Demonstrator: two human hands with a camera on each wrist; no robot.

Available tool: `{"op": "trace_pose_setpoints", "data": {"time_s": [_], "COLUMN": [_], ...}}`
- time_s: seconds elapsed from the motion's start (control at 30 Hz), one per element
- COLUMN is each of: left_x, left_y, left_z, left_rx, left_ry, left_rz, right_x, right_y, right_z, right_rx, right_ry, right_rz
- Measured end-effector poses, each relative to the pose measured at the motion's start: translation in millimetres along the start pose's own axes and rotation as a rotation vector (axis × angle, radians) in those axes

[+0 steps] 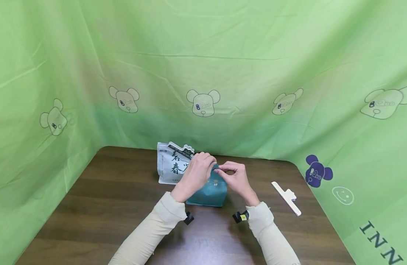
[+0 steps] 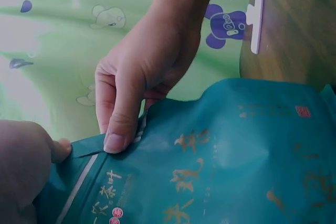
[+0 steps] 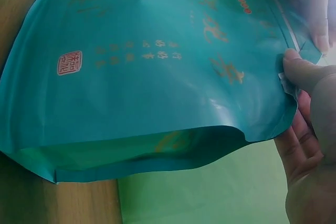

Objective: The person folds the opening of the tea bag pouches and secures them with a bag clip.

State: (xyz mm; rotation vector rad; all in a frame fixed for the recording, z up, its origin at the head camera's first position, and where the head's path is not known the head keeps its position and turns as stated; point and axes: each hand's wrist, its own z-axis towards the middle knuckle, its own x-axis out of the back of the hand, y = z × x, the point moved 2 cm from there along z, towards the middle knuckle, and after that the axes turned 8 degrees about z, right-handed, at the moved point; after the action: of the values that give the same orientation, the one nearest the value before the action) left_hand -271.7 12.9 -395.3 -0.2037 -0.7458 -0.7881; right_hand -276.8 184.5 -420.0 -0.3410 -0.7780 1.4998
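A teal tea pouch (image 1: 208, 193) with gold characters stands upright on the table. My right hand (image 1: 235, 178) pinches its top edge between thumb and fingers, just below a pale line across the pouch, as the right wrist view shows. My left hand (image 1: 198, 170) grips the same top edge farther left; its fingertip shows in the left wrist view, while most of its grip is hidden. Between the hands, that view shows a short dark slit or crease in the edge. Behind my left hand stands a pale tea pouch (image 1: 166, 167) with a black-and-white bag clip (image 1: 181, 149) on its top.
A white bag clip (image 1: 286, 198) lies on the brown wooden table (image 1: 117, 191), to the right of the pouches. Green cloth (image 1: 203, 66) with printed bear heads hangs behind the table and along both sides.
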Motion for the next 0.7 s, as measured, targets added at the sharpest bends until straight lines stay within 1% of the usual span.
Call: {"op": "trace_pose_setpoints", "data": {"time_s": [0.13, 0.23, 0.3, 0.47, 0.63, 0.7], "left_x": [1.0, 2.1, 2.8, 1.7, 0.4, -0.1], "left_y": [-2.5, -3.5, -3.3, -2.8, -2.6, -2.8], "left_z": [-0.5, -0.4, -0.4, -0.2, -0.2, -0.2], "left_rx": [-0.005, -0.005, -0.003, 0.002, -0.003, -0.006], "left_ry": [-0.038, -0.070, -0.080, -0.073, -0.055, -0.050], "left_rz": [-0.001, -0.013, -0.019, -0.018, -0.023, -0.023], "right_x": [-0.9, -0.8, -0.6, -0.1, 0.5, 0.9], "right_y": [-3.6, -2.1, -1.6, -2.8, -6.8, -8.1], "right_z": [1.1, 1.2, 1.1, 1.6, 2.9, 3.8], "right_rx": [-0.017, -0.006, -0.003, -0.017, -0.030, -0.035], "right_ry": [-0.004, -0.004, -0.007, -0.021, -0.034, -0.043], "right_rz": [-0.002, -0.002, 0.004, 0.008, -0.024, -0.017]}}
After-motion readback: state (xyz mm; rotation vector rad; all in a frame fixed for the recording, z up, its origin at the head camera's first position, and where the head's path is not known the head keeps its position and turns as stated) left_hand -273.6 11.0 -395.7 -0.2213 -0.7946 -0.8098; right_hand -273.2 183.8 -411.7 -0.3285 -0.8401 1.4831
